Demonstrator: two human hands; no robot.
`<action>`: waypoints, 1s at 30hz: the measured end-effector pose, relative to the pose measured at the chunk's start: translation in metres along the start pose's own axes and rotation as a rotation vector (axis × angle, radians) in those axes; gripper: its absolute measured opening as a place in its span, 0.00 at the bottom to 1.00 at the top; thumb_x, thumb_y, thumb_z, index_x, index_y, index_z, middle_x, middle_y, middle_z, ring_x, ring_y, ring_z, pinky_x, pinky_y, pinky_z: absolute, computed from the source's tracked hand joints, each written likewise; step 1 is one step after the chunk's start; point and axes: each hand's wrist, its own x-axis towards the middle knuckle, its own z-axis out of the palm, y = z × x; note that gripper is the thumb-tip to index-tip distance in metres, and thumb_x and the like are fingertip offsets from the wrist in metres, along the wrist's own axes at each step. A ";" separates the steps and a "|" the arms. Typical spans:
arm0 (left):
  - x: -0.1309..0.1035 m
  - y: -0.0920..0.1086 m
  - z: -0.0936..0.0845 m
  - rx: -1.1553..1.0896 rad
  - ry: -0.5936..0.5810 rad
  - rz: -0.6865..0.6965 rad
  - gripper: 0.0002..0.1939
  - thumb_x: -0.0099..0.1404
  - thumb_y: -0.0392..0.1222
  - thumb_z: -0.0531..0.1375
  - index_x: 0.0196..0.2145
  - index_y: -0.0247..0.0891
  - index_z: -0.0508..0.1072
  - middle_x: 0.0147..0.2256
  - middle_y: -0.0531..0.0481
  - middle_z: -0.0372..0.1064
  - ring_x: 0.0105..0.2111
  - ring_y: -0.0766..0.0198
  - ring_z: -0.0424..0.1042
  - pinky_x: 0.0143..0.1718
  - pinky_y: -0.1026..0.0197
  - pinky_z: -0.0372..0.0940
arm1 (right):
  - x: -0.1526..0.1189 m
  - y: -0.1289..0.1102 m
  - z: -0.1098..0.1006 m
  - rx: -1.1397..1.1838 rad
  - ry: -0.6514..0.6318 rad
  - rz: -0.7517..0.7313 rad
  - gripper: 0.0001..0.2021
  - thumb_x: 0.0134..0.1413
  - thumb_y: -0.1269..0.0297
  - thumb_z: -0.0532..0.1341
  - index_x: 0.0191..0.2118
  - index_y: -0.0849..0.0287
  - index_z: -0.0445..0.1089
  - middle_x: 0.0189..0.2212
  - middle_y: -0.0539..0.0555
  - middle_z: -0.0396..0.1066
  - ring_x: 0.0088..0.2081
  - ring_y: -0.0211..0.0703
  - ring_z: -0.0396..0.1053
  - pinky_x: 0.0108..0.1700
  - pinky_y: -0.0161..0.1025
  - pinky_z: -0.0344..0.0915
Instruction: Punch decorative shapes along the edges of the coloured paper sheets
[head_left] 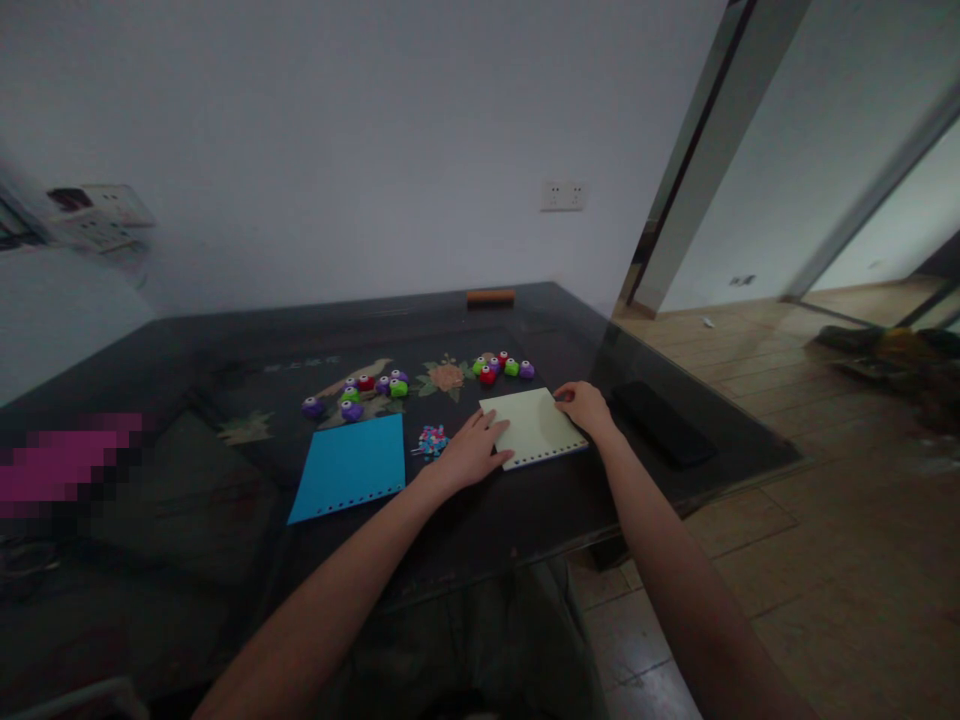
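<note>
Rests spread left fingers point(493, 430) on the left side of a cream punched sheet point(531, 425), right fingers point(574, 394) at its right edge. Shows a blue punched sheet point(354, 462), pastel pieces point(433, 440), eyed toys point(351, 410) and a brown cylinder point(490, 297) on the dark bench point(525, 515).

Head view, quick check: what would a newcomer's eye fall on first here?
Probably the bright blue sheet, lying on the dark table left of the hands. Next, the cream paper, with the left hand on its left edge and the right hand at its right. Beyond them sit two clusters of colourful eyed toys.
</note>
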 end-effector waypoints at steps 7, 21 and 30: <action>0.000 0.002 -0.002 -0.010 -0.029 -0.019 0.29 0.62 0.51 0.53 0.58 0.35 0.58 0.62 0.37 0.47 0.62 0.51 0.44 0.59 0.51 0.46 | 0.000 -0.001 -0.001 0.006 -0.011 0.005 0.10 0.44 0.69 0.62 0.36 0.56 0.75 0.34 0.55 0.72 0.35 0.42 0.68 0.35 0.36 0.61; -0.001 0.000 -0.001 -0.016 -0.009 -0.010 0.28 0.63 0.51 0.53 0.57 0.36 0.58 0.62 0.37 0.47 0.62 0.50 0.46 0.59 0.50 0.47 | -0.001 -0.002 -0.001 0.004 0.004 -0.004 0.09 0.44 0.68 0.63 0.35 0.56 0.75 0.33 0.54 0.72 0.34 0.40 0.68 0.35 0.34 0.61; 0.002 -0.001 -0.033 -0.082 0.131 0.000 0.26 0.63 0.48 0.53 0.57 0.38 0.58 0.60 0.40 0.50 0.60 0.54 0.51 0.58 0.51 0.49 | -0.003 -0.006 -0.005 0.040 0.027 0.000 0.06 0.47 0.64 0.61 0.33 0.57 0.74 0.33 0.55 0.72 0.35 0.43 0.68 0.35 0.36 0.60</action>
